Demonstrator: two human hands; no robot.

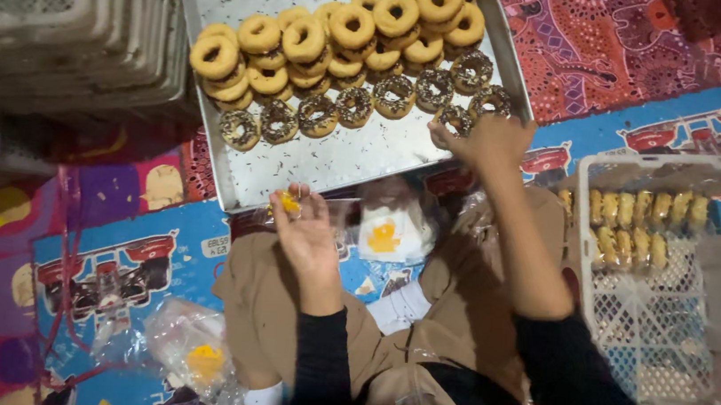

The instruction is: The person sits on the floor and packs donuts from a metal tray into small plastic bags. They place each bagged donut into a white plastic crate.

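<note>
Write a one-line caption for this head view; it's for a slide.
Right hand reaches a sprinkled doughnut on the metal tray; left hand pinches a clear bag.

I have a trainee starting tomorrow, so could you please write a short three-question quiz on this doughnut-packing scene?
1. True or false: the right hand reaches the sprinkled doughnuts on the metal tray.
2. Which hand is nearest the clear bag?
A. left hand
B. right hand
3. Fill in: wrapped doughnuts lie in a white ____ at the right.

Key:
1. True; it touches the near row's right end.
2. A
3. crate
</note>
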